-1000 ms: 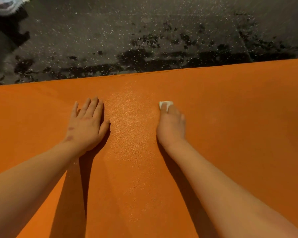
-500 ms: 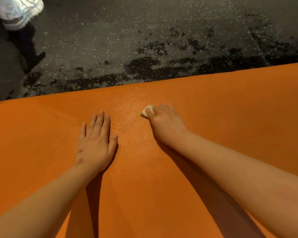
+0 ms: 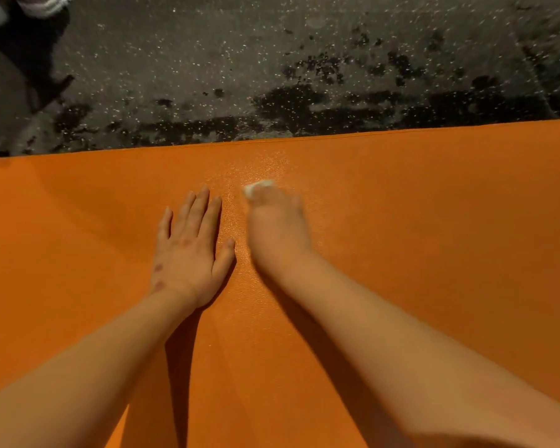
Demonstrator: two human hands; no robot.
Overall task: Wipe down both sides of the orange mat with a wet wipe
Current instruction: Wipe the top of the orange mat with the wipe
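Orange mat (image 3: 434, 237): flat on the floor (image 3: 207, 59), filling the lower part of the view, with its far edge running across just beyond the hands. Wet wipe (image 3: 258, 186): a small white wad on the mat near that far edge, held under the fingertips of the right hand (image 3: 277, 227). That hand is blurred, so the exact lie of its fingers cannot be read. Left hand (image 3: 188, 250): palm down on the mat just beside the right, fingers straight, holding nothing, apparently bracing the mat. The surface around the wipe shows a sheen, probably damp. Judgement: the upper face is in progress and the underside is not yet done. For a good pass, press evenly, overlap the strokes, and run up to the far edge without dragging the wipe onto the gritty floor. The patch under the bracing palm will also need wiping. Beyond the mat the floor is dark, speckled and blotched black, with a pale shoe (image 3: 42, 3) at the top left corner.
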